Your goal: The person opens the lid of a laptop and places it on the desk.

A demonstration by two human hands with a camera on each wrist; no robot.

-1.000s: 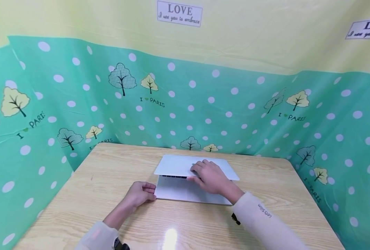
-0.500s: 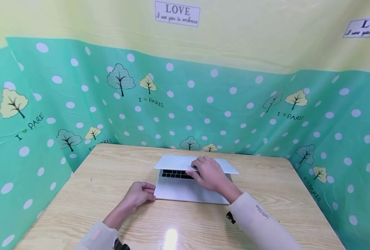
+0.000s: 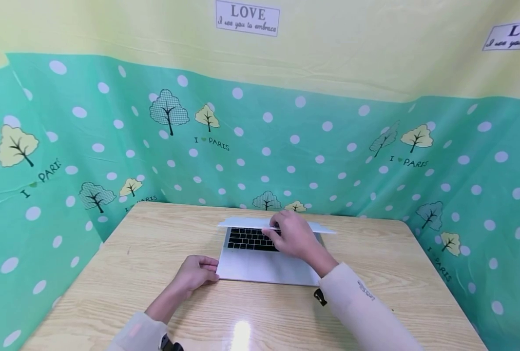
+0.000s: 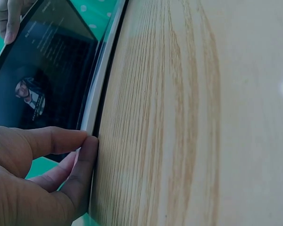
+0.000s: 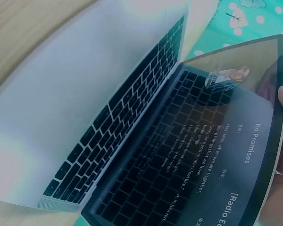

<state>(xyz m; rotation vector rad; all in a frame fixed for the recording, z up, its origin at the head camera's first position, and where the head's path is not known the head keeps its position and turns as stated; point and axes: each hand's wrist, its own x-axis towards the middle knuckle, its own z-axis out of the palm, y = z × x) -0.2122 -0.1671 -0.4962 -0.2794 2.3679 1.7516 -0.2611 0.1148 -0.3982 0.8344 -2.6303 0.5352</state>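
Observation:
A silver laptop (image 3: 264,268) rests on the table, its lid (image 3: 246,223) partly raised above a black keyboard (image 3: 246,239). My right hand (image 3: 296,236) grips the lid's front edge near the middle, thumb on the screen side and fingers behind. In the right wrist view the lit screen (image 5: 226,141) shows lines of song lyrics and a small picture of a person, with the keyboard reflected in it. My left hand (image 3: 195,273) holds the base's front left corner. The left wrist view shows its thumb and fingers (image 4: 61,141) pinching that thin edge.
The wood-grain table (image 3: 154,239) extends around the laptop on every side. Behind it and at both sides hangs a green and yellow curtain (image 3: 224,112) with dots and trees. A bright light reflection lies on the tabletop near the front.
The lid has swung further up and back with my right hand, uncovering more rows of the keyboard. My left hand has stayed at the corner.

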